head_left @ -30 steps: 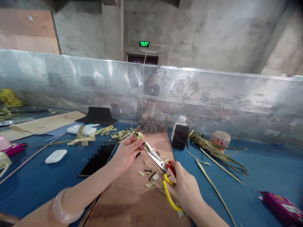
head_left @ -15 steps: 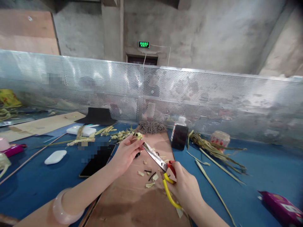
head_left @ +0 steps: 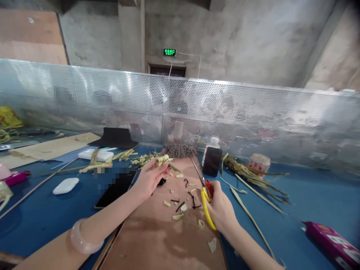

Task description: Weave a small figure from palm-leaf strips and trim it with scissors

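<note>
Between the fingers of my left hand point(head_left: 150, 178) is a small pale-yellow piece of folded plant fibre point(head_left: 163, 160), its exact form partly hidden by the fingertips. My right hand point(head_left: 221, 204) grips scissors point(head_left: 206, 195) with yellow and red handles; their blades point away from me, apart from the fibre piece. Below both hands lies a brown wooden board point(head_left: 157, 240), strewn with pale fibre scraps point(head_left: 184, 207) and short black bits point(head_left: 194, 200). A heap of grey cord point(head_left: 180, 150) rests at the board's far end.
A dark bottle with a white cap point(head_left: 212, 159) stands right of the board, near dried fibre strips point(head_left: 247, 172) and a clear tub point(head_left: 258, 164). Leftward lie a phone point(head_left: 116, 191), a white case point(head_left: 66, 186) and more fibre point(head_left: 144, 160). A perforated metal screen point(head_left: 239, 112) spans the back.
The scissors have moved right, away from the fibre piece, and their blades now look closer together. My left hand has turned slightly, still holding the piece.
</note>
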{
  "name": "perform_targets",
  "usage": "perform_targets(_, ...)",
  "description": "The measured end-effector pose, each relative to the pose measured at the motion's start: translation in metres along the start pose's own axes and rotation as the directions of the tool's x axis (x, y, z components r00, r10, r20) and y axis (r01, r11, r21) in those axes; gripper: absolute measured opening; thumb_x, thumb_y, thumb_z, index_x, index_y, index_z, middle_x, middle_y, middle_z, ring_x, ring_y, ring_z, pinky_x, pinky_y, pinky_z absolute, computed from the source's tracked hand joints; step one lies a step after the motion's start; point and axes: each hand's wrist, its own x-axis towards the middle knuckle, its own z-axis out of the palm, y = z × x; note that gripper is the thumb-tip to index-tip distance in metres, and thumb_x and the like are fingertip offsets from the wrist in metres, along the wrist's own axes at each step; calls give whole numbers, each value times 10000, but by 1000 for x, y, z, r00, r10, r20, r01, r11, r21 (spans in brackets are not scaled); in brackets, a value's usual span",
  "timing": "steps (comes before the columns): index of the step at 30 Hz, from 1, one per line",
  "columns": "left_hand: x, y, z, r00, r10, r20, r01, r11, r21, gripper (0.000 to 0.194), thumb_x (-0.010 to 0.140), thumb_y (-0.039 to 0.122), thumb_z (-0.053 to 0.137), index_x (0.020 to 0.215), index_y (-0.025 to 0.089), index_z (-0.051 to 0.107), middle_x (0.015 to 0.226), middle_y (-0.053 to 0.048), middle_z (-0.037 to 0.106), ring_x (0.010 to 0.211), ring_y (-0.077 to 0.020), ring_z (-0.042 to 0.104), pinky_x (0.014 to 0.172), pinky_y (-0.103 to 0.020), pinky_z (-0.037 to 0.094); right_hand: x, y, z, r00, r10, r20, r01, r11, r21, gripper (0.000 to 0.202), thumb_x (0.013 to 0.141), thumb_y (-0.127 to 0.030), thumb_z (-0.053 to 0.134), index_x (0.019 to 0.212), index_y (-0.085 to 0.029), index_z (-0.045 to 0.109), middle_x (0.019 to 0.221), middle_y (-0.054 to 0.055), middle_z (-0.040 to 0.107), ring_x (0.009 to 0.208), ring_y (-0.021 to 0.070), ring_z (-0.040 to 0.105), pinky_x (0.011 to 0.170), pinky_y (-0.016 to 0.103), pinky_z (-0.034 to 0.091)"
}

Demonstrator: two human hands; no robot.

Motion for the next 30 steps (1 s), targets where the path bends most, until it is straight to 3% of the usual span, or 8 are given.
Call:
perform_targets(3,4,-1,-2,998,26,50,-26,1000,-7,158,641,165,786,721,177,650,687,12,635,643,-115,596,656,-245,489,7,2,0,1000,22,-11,-21,996,84,221,824,-412,474,909,-228,387,663,-1,562,596,207,570,524,257,342)
perform_targets(6,9,2,-6,992,73,105,-77,996,35,174,654,170,777,788,182,668,801,-19,667,765,-144,623,664,-236,486,9,1,3,1000,-28,6,25,949,315,236,826,-440,491,847,-232,380,641,-37,490,574,161,496,539,253,348)
perform_targets(9,11,5,-9,988,106,112,-115,990,80,176,682,189,762,836,175,678,856,-45,687,841,-154,626,702,-232,483,6,-3,5,989,-78,128,-10,819,573,271,862,-488,434,791,-235,367,582,-83,380,477,107,376,488,228,328)
perform_targets(11,11,6,-10,988,104,111,-114,990,86,172,690,201,759,842,171,683,867,-54,699,851,-155,630,718,-234,483,4,-5,6,972,-118,203,-40,769,638,270,879,-487,405,796,-232,376,563,-96,338,446,91,321,460,215,301)
perform_targets(16,8,5,-9,986,78,148,-91,992,85,203,706,218,750,889,162,682,891,-62,705,817,-161,637,768,-280,501,2,0,6,965,-243,102,181,892,415,248,816,-425,526,790,-216,396,613,-69,411,541,103,357,516,222,297)
perform_targets(20,4,6,-7,987,67,143,-77,995,70,178,723,199,735,886,163,671,911,-62,703,817,-155,639,768,-284,510,4,2,7,967,-242,82,212,940,267,207,796,-368,518,786,-224,369,597,-75,393,519,110,343,504,228,268)
perform_targets(28,4,10,-2,990,113,82,-113,994,-9,129,714,149,735,799,173,641,858,-19,704,863,-164,660,837,-309,509,-1,-4,11,953,-270,140,183,877,445,213,839,-391,482,779,-221,367,619,-68,400,536,101,357,490,212,269)
perform_targets(30,4,10,-2,992,116,45,-115,993,-16,157,691,139,751,766,172,617,818,-6,702,834,-169,672,829,-321,518,-3,-5,11,954,-269,132,198,898,394,220,826,-394,499,783,-222,369,620,-66,413,527,103,353,491,216,271)
